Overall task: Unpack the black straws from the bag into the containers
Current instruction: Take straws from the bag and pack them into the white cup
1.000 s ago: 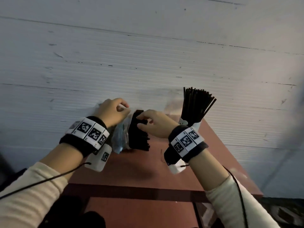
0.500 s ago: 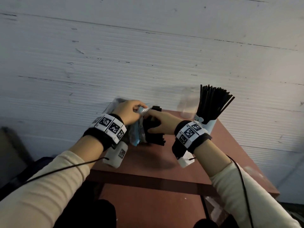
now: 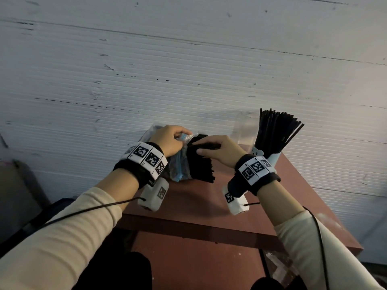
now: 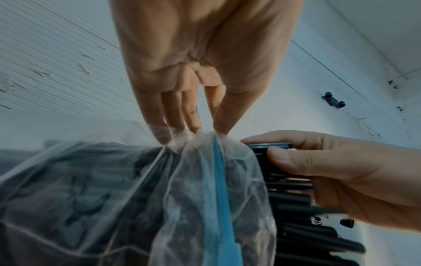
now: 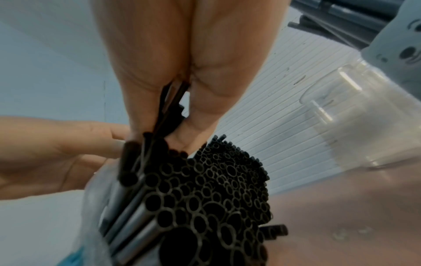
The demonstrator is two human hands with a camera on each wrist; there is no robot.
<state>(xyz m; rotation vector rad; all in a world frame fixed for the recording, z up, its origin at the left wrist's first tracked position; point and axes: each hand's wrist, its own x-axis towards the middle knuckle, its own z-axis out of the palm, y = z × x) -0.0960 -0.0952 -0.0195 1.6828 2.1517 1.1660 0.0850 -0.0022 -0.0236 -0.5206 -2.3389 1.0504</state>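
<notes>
A clear plastic bag (image 3: 178, 164) with a blue strip lies on the red-brown table (image 3: 188, 206), with black straws (image 3: 201, 166) sticking out of its open end. My left hand (image 3: 169, 139) pinches the bag's rim (image 4: 196, 138). My right hand (image 3: 217, 149) pinches a few black straws (image 5: 168, 109) at the top of the bundle (image 5: 212, 189), thumb below and fingers above. A white cup (image 3: 270, 160) at the back right holds a fan of black straws (image 3: 274, 132). A clear empty container (image 5: 355, 117) stands next to it.
A white ribbed wall (image 3: 188, 70) rises right behind the table. The table's front edge (image 3: 199, 229) runs below my wrists, with a lower red surface (image 3: 199, 262) beneath it. Dark clutter lies on the floor at left.
The head view has shifted, so the table sits more central. Both hands stay at the bag's mouth; the right hand's fingers have closed over the top straws.
</notes>
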